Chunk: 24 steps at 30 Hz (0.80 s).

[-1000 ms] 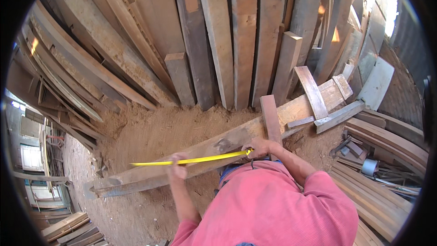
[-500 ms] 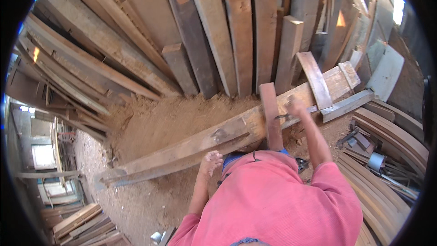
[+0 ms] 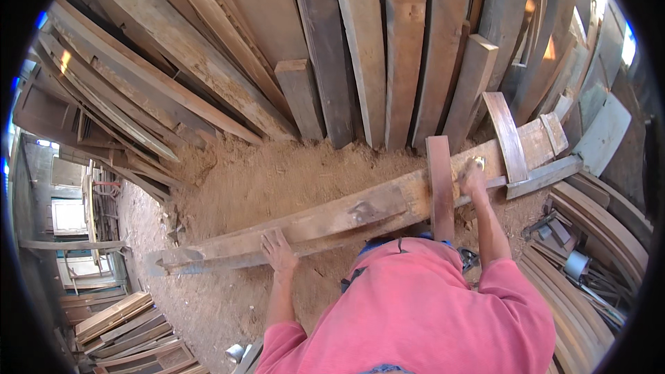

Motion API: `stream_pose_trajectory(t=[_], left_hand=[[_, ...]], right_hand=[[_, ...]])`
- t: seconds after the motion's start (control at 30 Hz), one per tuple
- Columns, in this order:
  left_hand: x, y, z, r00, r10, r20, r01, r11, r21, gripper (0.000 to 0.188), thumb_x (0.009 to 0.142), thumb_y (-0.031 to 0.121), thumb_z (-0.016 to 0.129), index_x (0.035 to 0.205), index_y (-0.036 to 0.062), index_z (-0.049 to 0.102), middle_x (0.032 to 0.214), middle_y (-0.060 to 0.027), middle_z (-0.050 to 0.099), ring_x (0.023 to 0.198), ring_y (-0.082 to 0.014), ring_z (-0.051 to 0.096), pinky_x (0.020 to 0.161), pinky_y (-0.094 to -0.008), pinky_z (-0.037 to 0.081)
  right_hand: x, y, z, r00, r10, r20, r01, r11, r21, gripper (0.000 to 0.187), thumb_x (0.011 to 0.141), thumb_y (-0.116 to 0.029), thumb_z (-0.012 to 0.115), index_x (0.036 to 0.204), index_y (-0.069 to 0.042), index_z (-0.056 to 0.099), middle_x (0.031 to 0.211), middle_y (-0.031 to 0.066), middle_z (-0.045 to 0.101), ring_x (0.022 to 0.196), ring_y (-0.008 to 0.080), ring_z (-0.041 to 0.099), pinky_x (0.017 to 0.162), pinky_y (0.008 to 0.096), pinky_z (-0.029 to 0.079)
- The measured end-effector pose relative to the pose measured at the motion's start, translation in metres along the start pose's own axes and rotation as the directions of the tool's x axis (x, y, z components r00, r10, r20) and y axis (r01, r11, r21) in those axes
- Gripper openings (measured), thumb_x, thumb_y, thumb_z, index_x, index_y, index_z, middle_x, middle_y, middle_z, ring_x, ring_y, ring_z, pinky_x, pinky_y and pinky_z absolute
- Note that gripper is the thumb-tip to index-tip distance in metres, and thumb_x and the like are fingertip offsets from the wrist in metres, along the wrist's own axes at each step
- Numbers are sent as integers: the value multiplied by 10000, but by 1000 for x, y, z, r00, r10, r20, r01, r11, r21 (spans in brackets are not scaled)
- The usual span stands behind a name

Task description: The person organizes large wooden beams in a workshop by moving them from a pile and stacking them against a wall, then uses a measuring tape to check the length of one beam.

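A long wooden beam (image 3: 305,225) lies slantwise in front of me, its left end low over the floor. My left hand (image 3: 278,251) is open, fingers spread, at the beam's near edge; it seems to touch the wood. Farther right, my right hand (image 3: 472,179) is closed in a fist over the beam. Something small and pale shows at the top of that fist, too small to name. Just left of it, a reddish-brown board (image 3: 440,183) lies crosswise over the beam. Beyond the fist, another short board (image 3: 505,137) crosses it.
Tall planks (image 3: 403,62) lean in a row along the far side. Sawdust (image 3: 277,180) covers the ground before them. Curved boards (image 3: 564,298) and loose tools with a grey cylinder (image 3: 576,263) lie at the right. Stacked boards (image 3: 135,332) stand at lower left.
My left hand has moved left and forward from beside my body to the beam, and its fingers have spread. My right fist stays near the reddish-brown board. The whole view has shifted slightly.
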<state>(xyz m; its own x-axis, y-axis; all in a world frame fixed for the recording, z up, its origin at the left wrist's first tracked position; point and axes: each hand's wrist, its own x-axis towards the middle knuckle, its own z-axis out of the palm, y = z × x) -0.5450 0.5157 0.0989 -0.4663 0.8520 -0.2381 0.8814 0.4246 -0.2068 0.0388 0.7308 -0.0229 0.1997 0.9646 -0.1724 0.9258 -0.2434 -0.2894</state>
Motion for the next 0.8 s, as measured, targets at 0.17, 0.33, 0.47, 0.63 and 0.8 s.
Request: stream_pose_trajectory(t=[0.17,0.33,0.47,0.63,0.8], left_hand=[[75,4,-21,867,292,405,-348,935,72,923,628,305,815,1423,77,405,1457,-251,427,1385,-433,355,1143,-585,245],[94,-23,-3,795,493,353,-486,866,-113,867,574,305,821,1338,76,481,1348,-225,541,1289,-410,478,1094,-528,363],[106,-14,-24,729,501,467,-513,851,-111,899,558,341,843,1340,84,481,1301,-223,579,1227,-387,542,1048,-455,438],[131,-6,-47,675,498,544,-499,852,-161,929,544,369,858,1351,105,479,1283,-217,593,1205,-381,563,1013,-461,468],[140,-8,-48,700,518,492,-494,848,-191,917,517,380,864,1324,119,517,1244,-215,616,1164,-376,593,985,-463,487]], right_hand=[[-60,-87,-8,756,-353,551,341,931,128,642,773,-271,701,1308,6,478,1206,301,598,1145,420,581,975,472,471],[-113,-153,-4,806,-264,530,220,964,146,791,737,-304,757,1398,-20,429,1261,289,586,1174,410,578,1012,457,453],[-115,-170,11,833,-217,509,42,942,333,880,706,-297,808,1445,-49,401,1290,272,582,1207,400,565,1017,434,457],[-97,-174,-12,779,-202,594,-94,899,428,913,692,-263,831,1452,-21,387,1265,270,605,1207,378,576,1018,415,458],[-81,-102,33,979,139,147,-188,898,397,674,780,-216,729,1372,-8,484,1264,239,614,1211,334,579,1020,394,458]])
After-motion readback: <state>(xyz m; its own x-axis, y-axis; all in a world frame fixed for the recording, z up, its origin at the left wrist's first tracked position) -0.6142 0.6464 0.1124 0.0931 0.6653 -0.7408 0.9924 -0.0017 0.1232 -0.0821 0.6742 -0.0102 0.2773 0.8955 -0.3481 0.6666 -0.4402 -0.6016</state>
